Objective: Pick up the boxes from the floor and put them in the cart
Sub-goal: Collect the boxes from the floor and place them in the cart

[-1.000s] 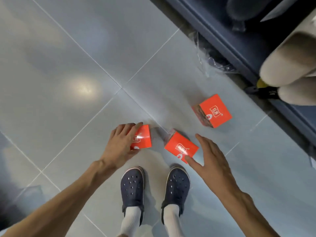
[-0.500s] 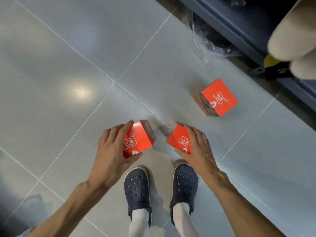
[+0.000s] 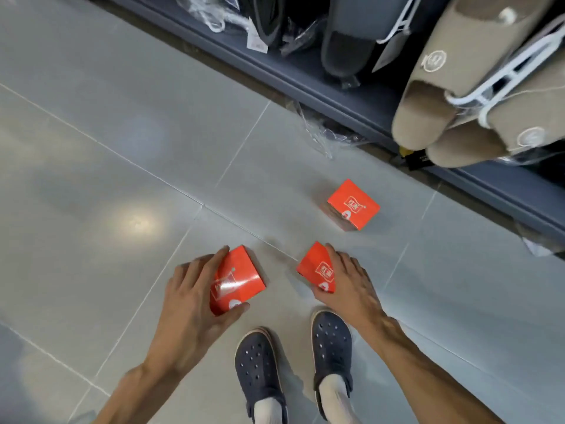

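Note:
Three small red boxes with white print show against the grey tile floor. My left hand grips the left red box, fingers on its far edge and thumb on its near edge, and the box is tilted up. My right hand is closed around the middle red box, covering its right side. The third red box lies by itself farther away to the right, near the shelf base. No cart is in view.
A dark shelf base runs along the top right, with beige slippers and dark slippers hanging above it. Clear plastic wrap lies at its foot. My two dark clogs stand just below the hands.
Both hands closed on their boxes; the left box has been tilted up off the floor. The view has lifted, showing more of the shelf and slippers.

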A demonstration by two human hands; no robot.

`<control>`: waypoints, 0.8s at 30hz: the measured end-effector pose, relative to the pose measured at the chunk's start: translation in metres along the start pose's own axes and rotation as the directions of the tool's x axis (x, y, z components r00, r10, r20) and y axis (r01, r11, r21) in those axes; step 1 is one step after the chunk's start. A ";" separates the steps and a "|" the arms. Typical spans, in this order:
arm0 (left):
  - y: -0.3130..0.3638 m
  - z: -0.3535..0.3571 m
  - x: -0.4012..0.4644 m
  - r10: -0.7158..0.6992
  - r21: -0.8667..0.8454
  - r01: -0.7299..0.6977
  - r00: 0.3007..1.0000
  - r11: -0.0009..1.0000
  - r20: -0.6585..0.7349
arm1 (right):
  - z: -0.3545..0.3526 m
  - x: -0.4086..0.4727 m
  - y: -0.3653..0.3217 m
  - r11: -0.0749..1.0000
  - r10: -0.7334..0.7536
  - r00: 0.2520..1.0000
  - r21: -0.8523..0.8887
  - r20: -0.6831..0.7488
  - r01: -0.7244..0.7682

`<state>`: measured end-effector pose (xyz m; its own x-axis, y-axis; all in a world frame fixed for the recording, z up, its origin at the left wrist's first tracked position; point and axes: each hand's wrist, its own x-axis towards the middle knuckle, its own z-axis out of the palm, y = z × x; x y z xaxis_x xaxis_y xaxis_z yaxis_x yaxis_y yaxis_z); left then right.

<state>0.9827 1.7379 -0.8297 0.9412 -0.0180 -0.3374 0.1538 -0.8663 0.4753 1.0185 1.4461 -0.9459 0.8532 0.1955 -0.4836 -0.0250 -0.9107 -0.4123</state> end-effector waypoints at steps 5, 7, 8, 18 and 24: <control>0.085 -0.085 -0.011 0.122 -0.052 -0.123 0.992 0.991 -0.024 | -0.153 -0.085 -0.039 0.995 0.012 0.992 0.102 -0.128 0.001; 0.131 -0.133 -0.021 0.195 -0.063 -0.198 0.980 0.978 -0.043 | -0.229 -0.130 -0.056 0.992 0.032 0.983 0.124 -0.182 -0.009; 0.156 -0.158 -0.026 0.235 -0.062 -0.238 0.971 0.969 -0.054 | -0.266 -0.154 -0.062 0.991 0.046 0.976 0.133 -0.212 -0.018; 0.439 -0.386 -0.098 0.679 0.101 -0.674 0.733 0.732 -0.033 | -0.575 -0.420 -0.107 0.987 0.160 0.812 0.109 -0.562 -0.119; 0.616 -0.443 -0.172 0.879 0.115 -0.876 0.475 0.468 0.037 | -0.674 -0.581 -0.087 0.955 0.296 0.646 0.196 -0.703 -0.224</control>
<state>1.0483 1.4291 -0.1187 0.5712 -0.7886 0.2277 -0.7870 -0.4474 0.4247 0.8760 1.1663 -0.1085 0.9106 -0.3989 0.1084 -0.3170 -0.8421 -0.4363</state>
